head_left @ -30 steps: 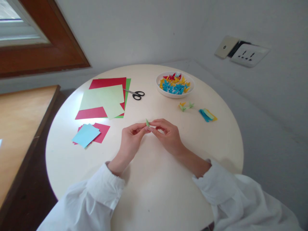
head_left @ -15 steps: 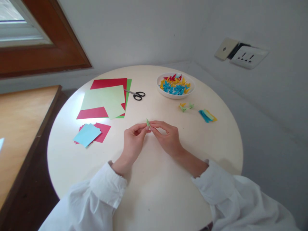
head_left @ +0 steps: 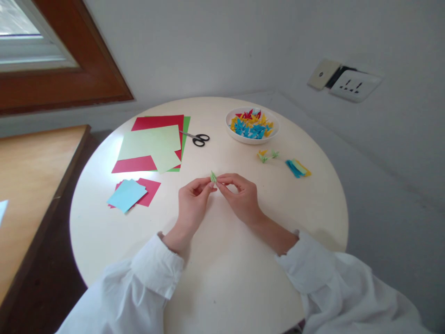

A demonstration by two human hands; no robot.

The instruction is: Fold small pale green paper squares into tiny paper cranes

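A small light-green folded paper (head_left: 213, 176) is pinched between the fingertips of both hands above the middle of the round white table (head_left: 222, 269). My left hand (head_left: 193, 199) grips it from the left, thumb against forefinger. From the right, my right hand (head_left: 241, 197) holds it in the same kind of pinch, its fingertips almost touching the left ones. The paper's pointed end sticks up and away from me; its lower part is hidden by my fingers.
A white dish (head_left: 239, 138) of folded paper cranes stands at the back right. Nearer are loose cranes (head_left: 263, 157) and folded strips (head_left: 298, 168). Black-handled scissors (head_left: 199, 139) lie beside large coloured sheets (head_left: 149, 139). Small paper squares (head_left: 128, 195) are stacked at left.
The green folded paper has turned slightly in my fingers and shows a broader face. Both hands stay nearly in place; the view has shifted a little.
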